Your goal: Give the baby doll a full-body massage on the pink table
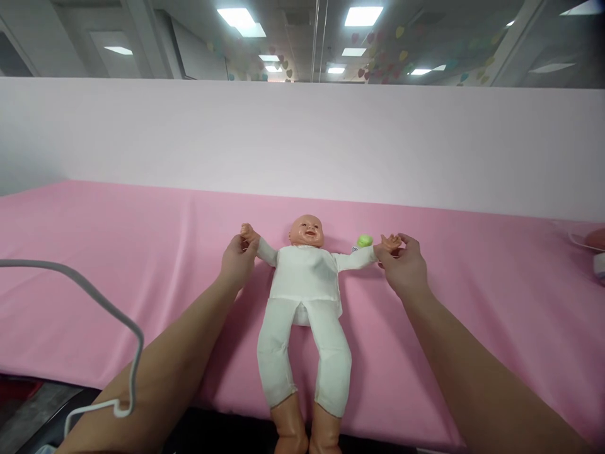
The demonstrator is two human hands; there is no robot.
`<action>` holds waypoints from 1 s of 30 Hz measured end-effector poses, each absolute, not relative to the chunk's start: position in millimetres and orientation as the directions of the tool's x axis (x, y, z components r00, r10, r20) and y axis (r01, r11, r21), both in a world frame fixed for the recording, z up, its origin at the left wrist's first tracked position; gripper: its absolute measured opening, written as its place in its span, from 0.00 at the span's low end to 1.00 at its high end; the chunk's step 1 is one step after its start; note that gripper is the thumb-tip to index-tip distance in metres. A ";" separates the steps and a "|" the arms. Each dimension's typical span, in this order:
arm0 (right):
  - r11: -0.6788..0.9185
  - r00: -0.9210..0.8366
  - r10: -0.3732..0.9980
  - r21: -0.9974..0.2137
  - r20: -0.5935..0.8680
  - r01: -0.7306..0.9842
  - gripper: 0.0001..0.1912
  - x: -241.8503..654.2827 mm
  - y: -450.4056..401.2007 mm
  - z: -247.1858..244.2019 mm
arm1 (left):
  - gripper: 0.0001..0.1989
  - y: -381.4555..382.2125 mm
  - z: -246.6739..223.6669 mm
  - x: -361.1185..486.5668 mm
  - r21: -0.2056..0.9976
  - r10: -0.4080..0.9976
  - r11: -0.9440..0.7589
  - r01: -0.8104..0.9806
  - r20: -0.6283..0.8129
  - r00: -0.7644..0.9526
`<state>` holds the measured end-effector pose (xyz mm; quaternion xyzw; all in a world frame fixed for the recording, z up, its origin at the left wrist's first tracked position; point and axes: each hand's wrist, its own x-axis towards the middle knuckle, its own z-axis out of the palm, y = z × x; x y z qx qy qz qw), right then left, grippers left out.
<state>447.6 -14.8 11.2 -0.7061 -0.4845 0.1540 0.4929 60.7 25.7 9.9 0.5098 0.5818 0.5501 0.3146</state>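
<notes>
Baby doll (306, 287) first: it's laid face up on the pink-covered surface (155, 252), head toward the far side, dressed in a white top (302, 268) and white trousers (277, 343); the bare feet (289, 424) are seen past the near edge, and both arms are spread out sideways. One wrist is pinched between thumb and fingers by the left hand (237, 258), the other by the right hand (404, 263); so both hands are closed on the doll, though how hard it's being squeezed can't be told from here.

For the hold itself, an even grip on both sides would probably be best; the arms look better guided than tugged, since the torso could be dragged crooked if one side is pulled harder, and the sleeves should be kept flat rather than bunched up; with the feet out past the edge, sliding the doll nearer seems worth avoiding too.

Just beyond the right-hand sleeve, a small green-topped item (365, 241) is partly hidden, so it could be nudged by a careless knuckle; a grey cable (109, 309) is looped in front of the left forearm (184, 343); behind it all, a white partition (302, 139) is topped by glass (269, 38).
</notes>
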 end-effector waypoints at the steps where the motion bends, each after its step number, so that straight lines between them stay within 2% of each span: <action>1: 0.021 0.460 0.825 -0.829 0.330 0.558 0.41 438.9 -20.3 14.3 | 0.11 19.3 13.6 65.3 0.921 0.937 -0.157 0.357 0.253 -0.241; 4: 0.302 0.246 0.795 -0.713 0.555 0.633 0.37 411.8 -34.4 16.7 | 0.12 3.0 21.5 78.3 0.761 0.910 -0.307 0.571 0.410 -0.057; 7: 0.498 -0.059 0.744 -0.495 0.665 0.712 0.22 391.3 -42.8 13.5 | 0.16 -5.2 22.8 86.0 0.587 0.838 -0.475 0.655 0.530 0.132; 9: 0.598 -0.255 0.708 -0.366 0.659 0.713 0.16 382.0 -46.0 12.3 | 0.17 -6.7 21.3 88.1 0.505 0.800 -0.549 0.666 0.547 0.245; 11: 0.682 -0.407 0.664 -0.286 0.628 0.673 0.15 375.1 -48.3 12.9 | 0.17 -7.1 19.8 89.3 0.457 0.786 -0.588 0.667 0.517 0.338; 15: 0.752 -0.534 0.611 -0.217 0.585 0.623 0.16 366.8 -51.4 15.6 | 0.15 -9.0 19.8 93.2 0.365 0.768 -0.616 0.698 0.475 0.430; 17: 0.754 -0.532 0.611 -0.225 0.586 0.617 0.16 365.5 -52.2 15.5 | 0.15 -10.4 21.3 94.7 0.349 0.768 -0.615 0.707 0.468 0.437; 19: 0.739 -0.495 0.632 -0.272 0.596 0.616 0.15 366.3 -52.2 13.6 | 0.16 -11.1 23.1 94.2 0.400 0.795 -0.590 0.701 0.440 0.418; 21: 0.680 -0.384 0.690 -0.365 0.614 0.636 0.14 369.1 -51.1 10.8 | 0.16 -9.8 24.4 91.1 0.511 0.846 -0.521 0.684 0.414 0.335; 23: 0.575 -0.193 0.760 -0.505 0.620 0.643 0.14 374.0 -48.7 8.6 | 0.15 -5.8 24.6 85.7 0.663 0.898 -0.425 0.617 0.393 0.197; 27: 0.400 0.194 0.818 -0.778 0.541 0.484 0.24 392.7 -37.9 9.1 | 0.12 10.1 21.7 71.6 0.922 0.951 -0.256 0.291 0.295 -0.096; 30: 0.239 0.360 0.843 -0.878 0.400 0.415 0.32 415.3 -25.4 11.3 | 0.12 24.1 17.3 61.6 0.986 0.958 -0.164 -0.012 0.157 -0.242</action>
